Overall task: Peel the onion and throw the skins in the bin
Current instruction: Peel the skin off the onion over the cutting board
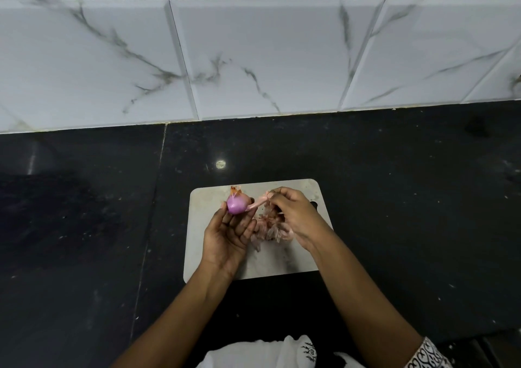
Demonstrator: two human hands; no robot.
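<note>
A small purple onion sits at the fingertips of my left hand, which holds it above a grey cutting board. My right hand pinches a strip of pale pink skin that still hangs from the onion's right side. A heap of loose dry skins lies on the board between and under my hands. No bin is in view.
The board lies on a black stone counter that runs back to a white marble-tiled wall. White cloth with a dark pattern shows at the bottom edge.
</note>
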